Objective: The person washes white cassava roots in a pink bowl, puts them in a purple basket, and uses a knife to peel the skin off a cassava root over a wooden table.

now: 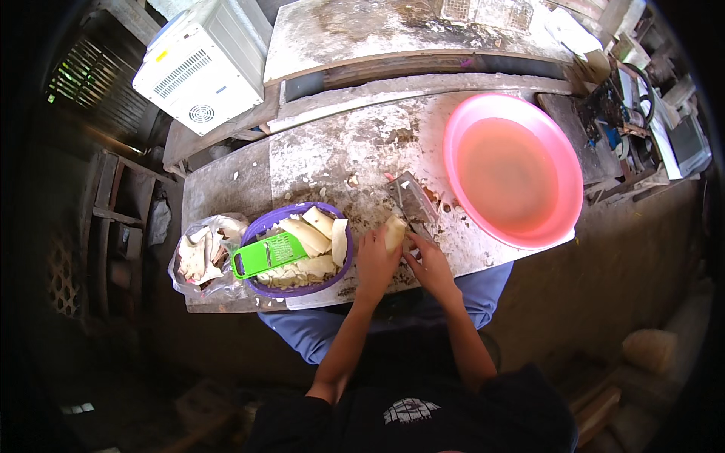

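My left hand (376,260) is closed around a pale peeled root piece (395,231) at the table's near side. Close against its right side is my right hand (429,261), fingers bent; whether it holds anything is hard to see. Just beyond the hands lies a flat, dark-stained blade or board (413,197). To the left, a purple plastic basket (346,257) contains peeled root pieces (307,236) and thin slices (294,276). A green plastic grater (270,255) rests tilted over its left rim.
A clear plastic bag of peelings (201,255) sits at the table's left end. A pink basin (572,187) of cloudy water stands to the right. The worn table (351,147) carries scattered scraps. Behind it are a white appliance (198,73) and another stained tabletop (362,28).
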`<state>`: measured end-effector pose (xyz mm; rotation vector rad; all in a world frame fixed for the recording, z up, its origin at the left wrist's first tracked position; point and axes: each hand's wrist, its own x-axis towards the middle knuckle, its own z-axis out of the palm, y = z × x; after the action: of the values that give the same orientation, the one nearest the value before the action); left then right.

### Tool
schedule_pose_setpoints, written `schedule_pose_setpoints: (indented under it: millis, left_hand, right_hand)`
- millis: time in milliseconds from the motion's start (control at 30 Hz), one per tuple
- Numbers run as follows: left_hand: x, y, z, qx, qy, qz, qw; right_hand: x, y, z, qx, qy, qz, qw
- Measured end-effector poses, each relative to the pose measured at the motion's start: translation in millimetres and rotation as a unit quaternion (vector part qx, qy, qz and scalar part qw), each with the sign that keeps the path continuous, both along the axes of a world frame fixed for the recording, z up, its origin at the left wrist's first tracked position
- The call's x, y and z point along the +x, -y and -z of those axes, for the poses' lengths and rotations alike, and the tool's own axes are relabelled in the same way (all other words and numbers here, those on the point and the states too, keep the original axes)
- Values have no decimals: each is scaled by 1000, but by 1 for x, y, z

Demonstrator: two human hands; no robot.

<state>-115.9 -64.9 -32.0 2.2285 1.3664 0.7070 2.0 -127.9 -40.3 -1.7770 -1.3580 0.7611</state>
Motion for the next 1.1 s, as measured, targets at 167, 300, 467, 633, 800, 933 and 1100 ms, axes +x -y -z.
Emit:
schedule_pose_setpoints:
  millis: [167,300,467,633,800,933,1100]
  left_hand:
    - [7,-14,-10,-42,-92,-1,995]
    - [8,-22,3,-24,-78,-28,996]
    - [8,-37,6,-105,-91,-42,989]
    - [15,-31,-3,-124,-50,-73,988]
    - [11,-17,0,-162,19,-99,982]
    - [9,-11,6,-169,111,-78,976]
    - [10,-9,20,-120,263,-55,956]
  right_hand:
    - [-5,-18,13,15,10,21,1000]
    - [-3,-33,9,29,-4,39,999]
    - [-3,-44,14,13,5,45,999]
    - [2,-46,8,2,-39,63,997]
    - [12,-40,0,16,-84,88,992]
    - [19,-37,10,29,-149,43,987]
    - [14,-33,-18,66,-204,39,976]
